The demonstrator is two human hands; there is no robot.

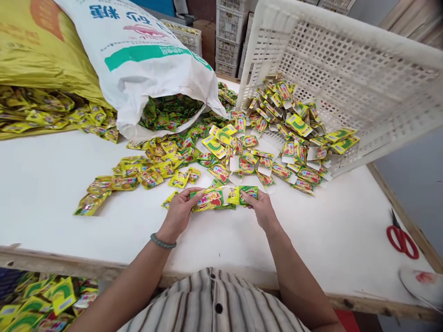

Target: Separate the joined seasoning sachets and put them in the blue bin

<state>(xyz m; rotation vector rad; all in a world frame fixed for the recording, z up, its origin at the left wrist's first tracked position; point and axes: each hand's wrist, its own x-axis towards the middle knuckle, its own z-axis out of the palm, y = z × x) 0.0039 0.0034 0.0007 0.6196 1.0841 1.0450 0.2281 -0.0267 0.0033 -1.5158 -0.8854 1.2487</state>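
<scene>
My left hand (pixel 182 210) is closed on a small yellow-green printed box (pixel 212 199), its thumb lying across the front. The box lies sideways, with a white flap showing at its right end. Pinched in my right hand (pixel 261 207) are green and yellow candy sachets (pixel 238 194), held right against that end; whether they are partly inside I cannot tell. Just beyond my hands spread loose yellow sachets (pixel 150 177) on the left and open little boxes (pixel 245 163) on the right.
A white woven sack (pixel 138 69) spills green sachets at the back, beside a yellow sack (pixel 44 55). To the right, a tipped white plastic crate (pixel 346 69) holds more boxes. Red-handled scissors (pixel 402 240) lie near the table's right edge. Packets (pixel 51 299) fill a space below the front left edge.
</scene>
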